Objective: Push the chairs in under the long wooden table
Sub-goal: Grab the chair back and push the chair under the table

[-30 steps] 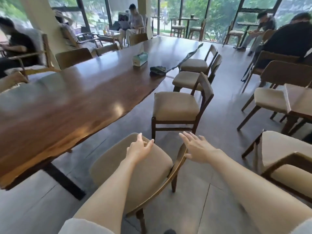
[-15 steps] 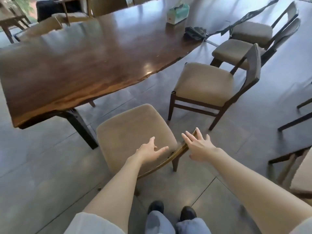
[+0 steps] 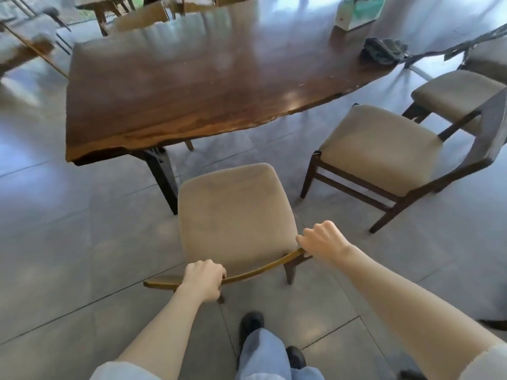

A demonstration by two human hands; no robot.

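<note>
We are standing on the grey tiled floor (image 3: 82,270), our dark shoes (image 3: 251,325) and pale blue trousers showing at the bottom edge. Our left hand (image 3: 204,279) is wrapping closed around the curved wooden backrest (image 3: 255,272) of the nearest chair (image 3: 233,215), near its left end, and our right hand (image 3: 323,241) is gripping the right end of the same rail. Half a second ago both hands were open, fingers only reaching toward the rail; now they are clenching it, and we are looking more squarely down at the seat. The seat is a rounded square pad of tan, suede-like fabric, its front edge lying just short of the near long edge of the bench (image 3: 192,86), beside the dark bench leg (image 3: 162,176). The bench is a glossy dark wood slab with a wavy natural edge. To the right, a second chair (image 3: 384,152) with a darker frame is standing well out from that edge. Near the far right corner, a pale green tissue box (image 3: 359,9) and a dark crumpled cloth (image 3: 384,50) are resting.
</note>
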